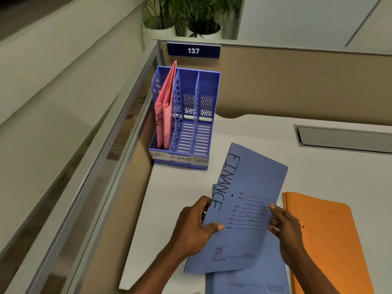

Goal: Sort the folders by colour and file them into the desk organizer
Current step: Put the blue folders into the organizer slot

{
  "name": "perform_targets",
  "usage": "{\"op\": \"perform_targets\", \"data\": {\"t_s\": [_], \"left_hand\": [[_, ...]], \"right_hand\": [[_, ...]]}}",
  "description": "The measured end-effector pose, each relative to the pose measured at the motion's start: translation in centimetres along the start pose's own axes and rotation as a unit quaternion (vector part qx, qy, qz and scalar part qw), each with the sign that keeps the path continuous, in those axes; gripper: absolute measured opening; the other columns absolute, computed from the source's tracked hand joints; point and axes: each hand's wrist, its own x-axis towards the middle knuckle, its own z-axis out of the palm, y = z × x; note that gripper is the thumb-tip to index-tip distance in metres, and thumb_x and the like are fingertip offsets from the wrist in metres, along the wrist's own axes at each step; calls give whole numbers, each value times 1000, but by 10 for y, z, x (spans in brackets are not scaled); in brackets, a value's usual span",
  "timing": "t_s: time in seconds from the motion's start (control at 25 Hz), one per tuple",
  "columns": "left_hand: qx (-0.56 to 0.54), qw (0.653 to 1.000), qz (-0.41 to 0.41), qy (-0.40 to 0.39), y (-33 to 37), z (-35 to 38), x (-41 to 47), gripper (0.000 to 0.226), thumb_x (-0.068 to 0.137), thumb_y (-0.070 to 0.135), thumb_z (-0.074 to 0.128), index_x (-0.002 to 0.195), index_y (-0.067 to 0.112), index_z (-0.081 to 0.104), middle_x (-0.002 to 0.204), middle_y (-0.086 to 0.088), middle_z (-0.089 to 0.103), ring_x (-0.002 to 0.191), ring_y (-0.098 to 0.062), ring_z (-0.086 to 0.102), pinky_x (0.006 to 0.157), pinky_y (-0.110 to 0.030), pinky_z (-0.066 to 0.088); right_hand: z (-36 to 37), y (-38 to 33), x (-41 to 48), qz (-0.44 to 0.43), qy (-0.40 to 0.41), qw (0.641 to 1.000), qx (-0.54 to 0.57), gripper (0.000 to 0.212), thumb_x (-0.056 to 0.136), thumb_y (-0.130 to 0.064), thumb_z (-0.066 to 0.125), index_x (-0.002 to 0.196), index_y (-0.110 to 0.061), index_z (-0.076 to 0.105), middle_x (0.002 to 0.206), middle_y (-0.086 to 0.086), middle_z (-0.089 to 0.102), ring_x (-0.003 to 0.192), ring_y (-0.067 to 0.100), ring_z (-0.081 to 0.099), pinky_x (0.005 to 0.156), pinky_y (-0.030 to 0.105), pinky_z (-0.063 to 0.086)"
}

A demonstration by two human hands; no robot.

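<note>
A blue folder marked FINANCE is lifted off the desk, tilted. My left hand grips its left edge with the thumb on the cover. My right hand holds its right edge. Another blue folder lies flat beneath it. An orange stack of folders lies to the right. The blue desk organizer stands at the desk's far left corner, with slots labelled HR, ADMIN and FINANCE. Two pink folders marked HR stand in its left slot. The middle and right slots hold nothing.
A beige partition wall with a sign reading 137 runs behind the white desk. A grey cable hatch sits at the desk's far right. Potted plants stand beyond the partition.
</note>
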Motion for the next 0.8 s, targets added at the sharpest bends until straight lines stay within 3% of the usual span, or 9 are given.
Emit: {"op": "perform_targets", "data": {"t_s": [0.12,0.24,0.48,0.6,0.8], "left_hand": [[25,999,29,17,20,-16,-12,48,86,44,82,126,39,55,126,22,71,107,-3,71,86,-24,64],[44,996,67,39,38,-30,-21,52,86,48,79,131,40,54,128,26,69,110,2,68,85,-16,60],[162,969,129,134,63,-59,-13,65,95,70,46,147,32,43,139,15,62,119,-8,65,94,-29,62],[161,959,152,178,84,-75,-4,59,101,60,46,149,26,46,137,10,65,115,-9,65,89,-36,63],[193,929,182,257,116,-90,18,61,97,50,51,143,11,54,130,-5,69,108,-22,68,79,-40,66]], "right_hand": [[21,-33,0,-30,-59,998,16,111,40,-84,88,119,-8,73,111,9,81,106,33,73,96,50,58],[50,-74,7,-61,-104,992,23,99,50,-82,87,118,-10,73,115,17,77,111,41,71,100,52,58],[125,-199,23,-175,-212,960,-43,94,62,-84,80,128,-19,68,123,6,76,111,32,76,98,58,61],[164,-269,24,-221,-263,937,-68,83,71,-82,74,122,-17,69,118,7,76,108,29,75,97,59,61],[215,-356,20,-249,-320,909,-99,87,82,-85,54,136,-17,65,128,15,72,118,33,72,86,57,65]]}}
